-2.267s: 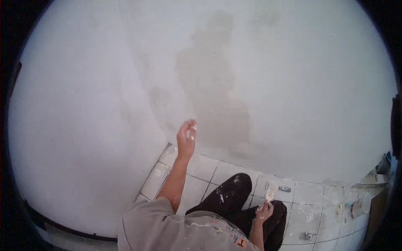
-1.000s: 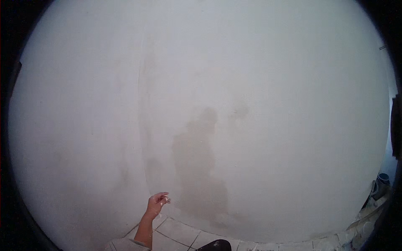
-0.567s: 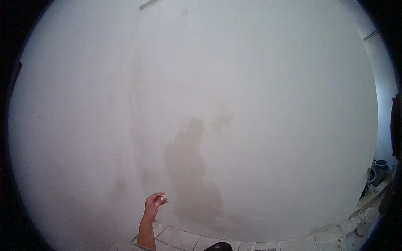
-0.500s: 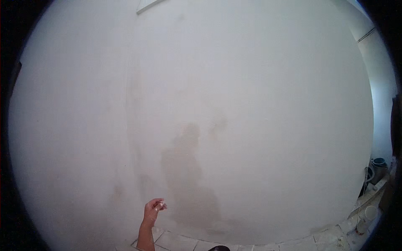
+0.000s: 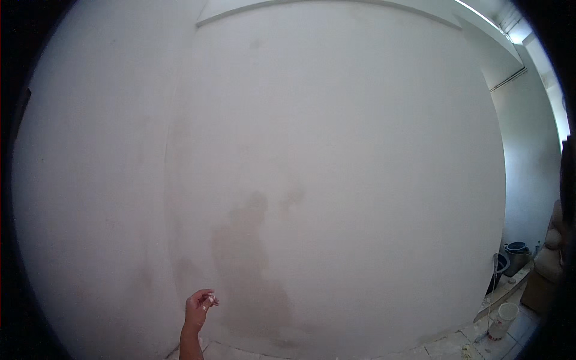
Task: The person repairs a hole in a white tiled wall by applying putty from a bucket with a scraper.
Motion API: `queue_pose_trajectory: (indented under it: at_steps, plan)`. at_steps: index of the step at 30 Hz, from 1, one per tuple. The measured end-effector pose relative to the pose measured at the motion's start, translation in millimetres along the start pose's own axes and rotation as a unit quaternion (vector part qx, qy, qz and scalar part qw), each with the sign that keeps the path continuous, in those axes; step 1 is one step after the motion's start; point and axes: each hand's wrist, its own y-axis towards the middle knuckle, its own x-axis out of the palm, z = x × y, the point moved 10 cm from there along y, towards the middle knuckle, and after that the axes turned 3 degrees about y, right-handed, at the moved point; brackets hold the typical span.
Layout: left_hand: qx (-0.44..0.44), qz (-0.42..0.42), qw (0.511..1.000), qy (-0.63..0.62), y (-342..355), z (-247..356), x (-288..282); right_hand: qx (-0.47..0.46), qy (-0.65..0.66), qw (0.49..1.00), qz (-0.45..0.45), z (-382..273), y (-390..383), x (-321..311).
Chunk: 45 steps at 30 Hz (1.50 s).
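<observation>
My left hand is raised at the lower left, its forearm coming up from the bottom edge. The fingers are bent and drawn together with the thumb, pinched near the tips. White smears, like plaster or paint, mark the fingertips and thumb. Whether something small sits in the pinch is too small to tell. Beyond the hand stands a broad whitish wall, with a darker, damp-looking patch just right of the hand. My right hand is out of view.
Along the wall's foot runs a tiled floor with pale spatter. At the lower right are a white cylindrical bucket, dark buckets on a ledge, and a brown box-like thing with lumpy items on it. A ledge crosses the wall's top.
The view has tilted up and turned right, so more of the upper ledge and right side shows. My left hand keeps its pinched shape. A dark shape at the bottom edge has left view.
</observation>
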Motion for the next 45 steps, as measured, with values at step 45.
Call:
queue_pose_trajectory:
  at_steps: [45]
  plan:
    - [-0.573,-0.446,0.649,-0.226,-253,-212,196,0.112,-0.235,0.966,0.007,-168,-87,-120]
